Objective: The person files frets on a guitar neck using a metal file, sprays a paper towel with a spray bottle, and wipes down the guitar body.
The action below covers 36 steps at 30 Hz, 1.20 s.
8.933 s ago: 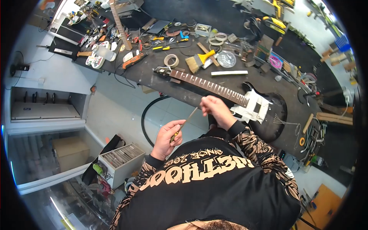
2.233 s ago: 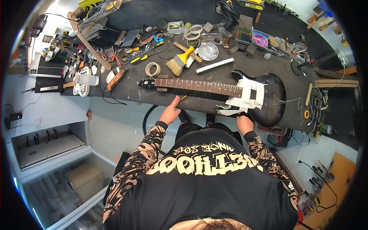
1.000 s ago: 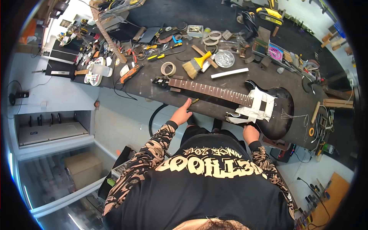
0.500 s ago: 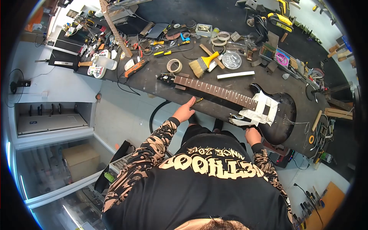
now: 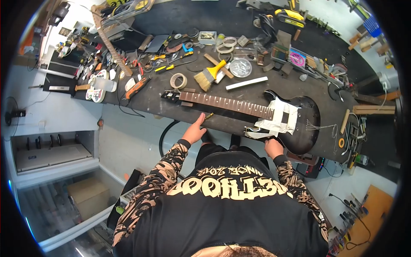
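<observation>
left hand (image 5: 195, 129): open flat beside tool (image 5: 209, 116) | right hand (image 5: 273, 148): curled, hold unclear | tub (image 5: 207, 43): small pieces (image 5: 208, 37) inside

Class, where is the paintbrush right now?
In the head view, the paintbrush lies at upper centre on the bench, between a tape roll at left and a white bar at right.

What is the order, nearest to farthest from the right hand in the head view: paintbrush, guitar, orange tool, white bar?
1. Guitar, right beside the right hand.
2. White bar, beyond the guitar.
3. Paintbrush, left of the bar.
4. Orange tool, farther left.
</observation>
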Available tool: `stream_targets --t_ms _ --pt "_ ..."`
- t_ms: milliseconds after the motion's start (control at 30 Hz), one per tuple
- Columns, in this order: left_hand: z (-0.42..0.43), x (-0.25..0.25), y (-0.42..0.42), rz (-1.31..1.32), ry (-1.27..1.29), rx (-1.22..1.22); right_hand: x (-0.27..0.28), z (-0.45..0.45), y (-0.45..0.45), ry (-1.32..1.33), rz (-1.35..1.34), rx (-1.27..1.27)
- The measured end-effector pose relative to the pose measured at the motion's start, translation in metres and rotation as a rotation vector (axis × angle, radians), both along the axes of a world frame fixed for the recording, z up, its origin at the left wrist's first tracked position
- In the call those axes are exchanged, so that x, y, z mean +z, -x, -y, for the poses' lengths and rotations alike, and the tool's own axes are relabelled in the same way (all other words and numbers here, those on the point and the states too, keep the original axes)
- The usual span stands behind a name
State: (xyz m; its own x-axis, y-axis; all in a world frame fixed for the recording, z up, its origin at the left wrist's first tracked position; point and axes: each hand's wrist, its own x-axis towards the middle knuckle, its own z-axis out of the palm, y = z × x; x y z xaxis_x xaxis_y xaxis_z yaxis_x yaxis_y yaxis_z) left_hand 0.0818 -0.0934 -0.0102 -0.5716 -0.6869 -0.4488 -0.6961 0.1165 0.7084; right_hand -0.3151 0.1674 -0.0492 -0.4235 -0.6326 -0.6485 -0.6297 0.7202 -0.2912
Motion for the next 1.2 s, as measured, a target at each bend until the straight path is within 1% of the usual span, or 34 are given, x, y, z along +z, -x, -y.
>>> stream_targets --t_ms 67,133,200,233,267,300,400,467,500,600,633,667,733,800,900,1000,1033,1133,1200 --pt "-0.002 -0.004 -0.002 -0.037 0.005 0.000 0.008 0.003 -0.006 0.002 -0.033 0.017" --pt "-0.001 0.002 0.000 -0.039 -0.033 0.008 0.014 0.002 -0.012 0.111 -0.106 0.014" --pt "0.002 -0.036 -0.014 -0.159 0.056 -0.044 0.015 0.001 -0.013 0.103 -0.082 0.016" --pt "0.002 -0.036 -0.015 -0.116 0.055 -0.047 0.015 0.000 -0.013 0.117 -0.071 -0.005" --pt "0.002 -0.028 -0.011 -0.067 0.056 -0.046 0.003 -0.003 -0.013 0.134 -0.102 0.015" --pt "0.000 -0.012 0.000 -0.081 -0.028 -0.005 -0.001 -0.006 -0.013 0.178 -0.123 0.023" --pt "-0.003 -0.004 -0.003 -0.062 0.012 -0.002 0.007 -0.008 -0.016 0.173 -0.098 0.004" --pt "-0.003 0.007 0.002 0.030 0.155 -0.050 0.016 -0.011 -0.021 0.182 -0.041 0.002" --pt "-0.011 0.033 0.018 0.224 0.248 -0.001 0.016 -0.015 -0.024 0.203 -0.015 -0.009" --pt "-0.026 0.042 0.033 0.071 0.485 -0.067 0.014 -0.029 -0.033 0.229 0.076 -0.033" --pt "-0.030 0.042 0.042 0.019 0.471 -0.095 0.015 -0.032 -0.037 0.254 0.106 -0.047" --pt "-0.033 0.040 0.051 -0.016 0.359 -0.147 0.017 -0.034 -0.039 0.280 0.135 -0.062" --pt "-0.039 0.031 0.074 -0.087 0.133 -0.248 0.022 -0.032 -0.046 0.289 0.167 -0.066" --pt "-0.049 0.022 0.103 -0.120 -0.188 -0.246 0.028 -0.028 -0.049 0.303 0.203 -0.061" --pt "-0.066 0.002 0.137 -0.230 -0.273 -0.198 0.033 -0.021 -0.050 0.339 0.250 -0.046" --pt "-0.067 -0.009 0.158 -0.175 -0.182 -0.208 0.037 -0.020 -0.047 0.372 0.262 -0.036" --pt "-0.064 -0.002 0.162 -0.076 -0.133 -0.252 0.039 -0.021 -0.046 0.375 0.264 -0.035" --pt "-0.063 0.000 0.166 -0.061 -0.201 -0.244 0.044 -0.027 -0.045 0.386 0.270 -0.048" --pt "-0.068 0.000 0.162 -0.076 -0.140 -0.210 0.043 -0.032 -0.045 0.381 0.272 -0.067"
